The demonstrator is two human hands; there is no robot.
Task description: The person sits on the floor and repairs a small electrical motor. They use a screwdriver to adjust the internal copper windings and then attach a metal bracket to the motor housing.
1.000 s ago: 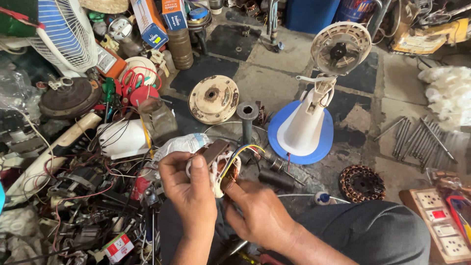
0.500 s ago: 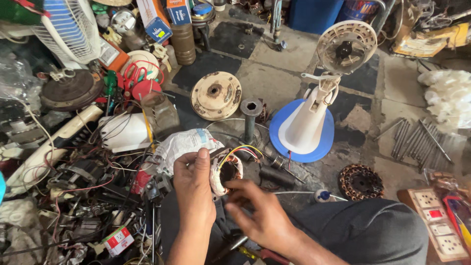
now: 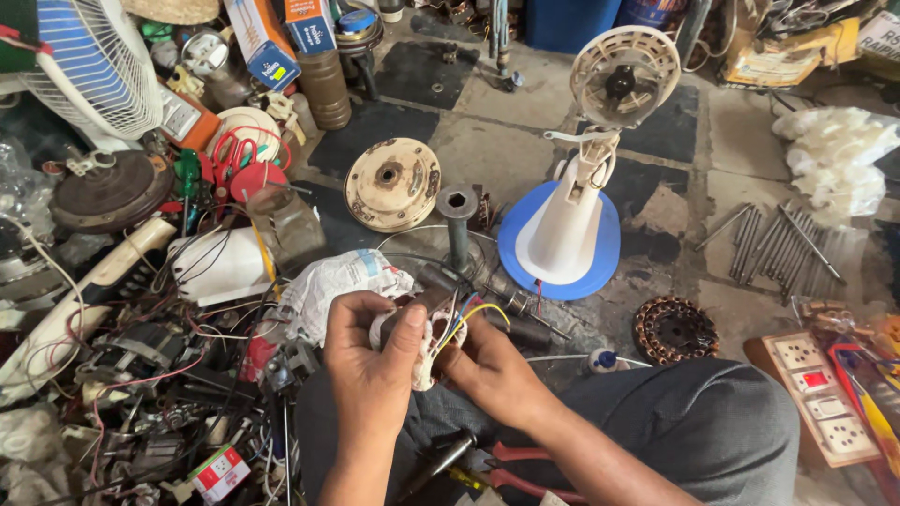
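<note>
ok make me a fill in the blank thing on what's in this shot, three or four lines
1. Both hands, the left hand and the right hand, grip a small wound coil part with coloured ______ coming out of it.
2. The white fan stand sits on a round base coloured ______.
3. Pliers with ______ handles lie by the person's lap.
4. The loose metal rods lie on the floor to the ______ of the fan stand.

Missing words: wires; blue; red; right
</note>
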